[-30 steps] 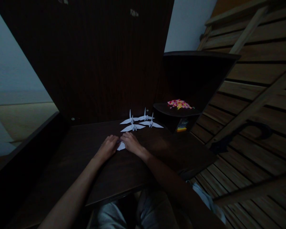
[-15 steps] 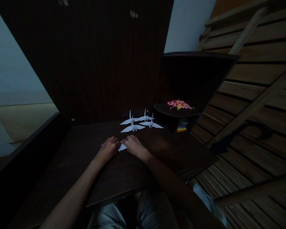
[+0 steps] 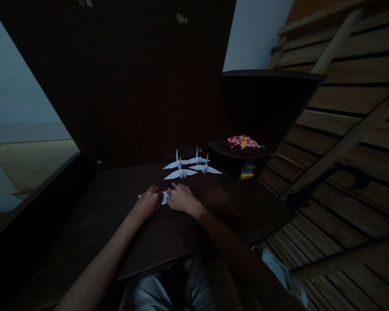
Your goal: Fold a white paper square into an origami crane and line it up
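A small folded piece of white paper [image 3: 164, 198] lies on the dark desk, mostly covered by my two hands. My left hand [image 3: 151, 199] is closed over its left part, and a thin white tip pokes out past that hand's left side. From the right, my right hand [image 3: 181, 198] grips the paper's other end with thumb and fingers. Just beyond my hands stand several white paper cranes [image 3: 181, 173], grouped close together with wings spread and necks and tails pointing up. How the paper is folded under my fingers is hidden.
To the right, a corner shelf [image 3: 220, 149] bears a pile of small pink, red and yellow pieces [image 3: 243, 141]. Below it sits a small yellow item [image 3: 247, 176]. A raised dark side panel [image 3: 52, 203] bounds the desk [image 3: 110, 216] on the left; wooden slats [image 3: 337, 129] rise at right.
My right hand has shifted slightly, its fingers changing position on the paper. A little more of the paper's right edge shows. My left hand stays nearly in place.
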